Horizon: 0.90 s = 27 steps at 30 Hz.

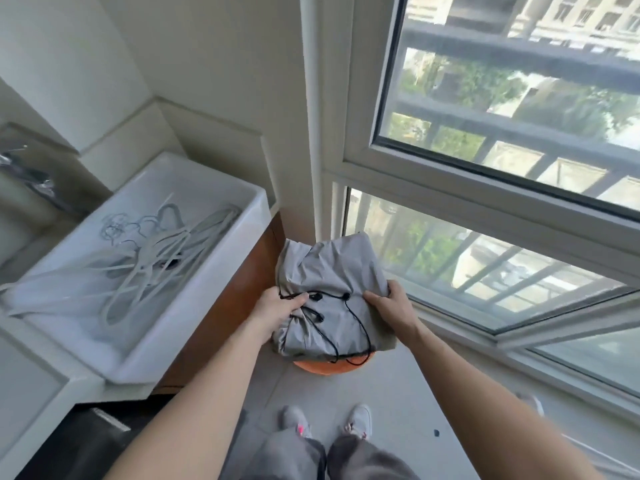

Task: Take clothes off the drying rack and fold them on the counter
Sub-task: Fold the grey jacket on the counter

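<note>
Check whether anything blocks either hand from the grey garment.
Nothing visible does. The left hand and right hand both grip the grey garment at its near corners. An orange object shows beneath it.

Readable text: none in the head view.
Brands, numbers, signs: none legible.
Grey garment (pixel 329 271): plain fabric with black cords; no lettering shows.
White sink (pixel 194 323): blurred, no marking can be made out.
Buildings beyond the window (pixel 519 98): too blurred to read anything.
</note>
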Available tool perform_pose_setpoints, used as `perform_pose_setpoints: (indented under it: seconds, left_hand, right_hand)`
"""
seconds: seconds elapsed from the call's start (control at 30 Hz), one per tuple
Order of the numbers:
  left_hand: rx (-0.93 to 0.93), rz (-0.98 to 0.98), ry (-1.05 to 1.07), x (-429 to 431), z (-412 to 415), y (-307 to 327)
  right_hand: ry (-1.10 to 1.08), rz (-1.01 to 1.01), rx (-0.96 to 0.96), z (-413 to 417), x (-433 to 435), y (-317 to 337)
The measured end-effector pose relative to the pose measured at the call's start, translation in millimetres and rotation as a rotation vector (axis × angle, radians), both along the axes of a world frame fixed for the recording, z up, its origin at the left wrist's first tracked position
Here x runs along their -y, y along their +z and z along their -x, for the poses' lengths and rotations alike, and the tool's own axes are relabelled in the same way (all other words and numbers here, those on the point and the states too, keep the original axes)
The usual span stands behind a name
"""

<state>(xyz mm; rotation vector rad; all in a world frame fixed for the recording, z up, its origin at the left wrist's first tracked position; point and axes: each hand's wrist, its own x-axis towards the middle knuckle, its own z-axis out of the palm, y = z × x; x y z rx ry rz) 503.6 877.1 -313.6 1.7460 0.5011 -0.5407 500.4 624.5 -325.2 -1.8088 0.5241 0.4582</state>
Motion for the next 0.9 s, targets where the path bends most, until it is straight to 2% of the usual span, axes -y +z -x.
perform_pose_setpoints:
  seconds: [0.2, 0.4, 0.57, 0.7, 0.9]
  left_hand:
    - [-0.049, -0.008, -0.072, 12.9, -29.2, -74.4]
    - [-0.059, -0.042, -0.112, 12.1, -61.4, -202.1]
    - [-0.085, -0.075, -0.088, 8.0, -99.8, -373.9]
    - [-0.11, -0.104, -0.078, 11.1, -123.0, -485.9]
    - [-0.026, -0.161, -0.128, 1.0, -168.4, -645.6]
  right_hand:
    - [-0.07, 0.027, -0.05, -22.0, 14.0, -81.5]
    - [-0.092, 0.031, -0.067, -53.8, 10.2, -208.5]
    - [-0.039, 0.111, 0.065, -88.1, 0.5, -359.2]
    - [-0.003, 0.204, 0.042, -106.1, -3.7, -473.0]
    - [0.045, 0.244, 0.151, -137.3, -11.2, -594.2]
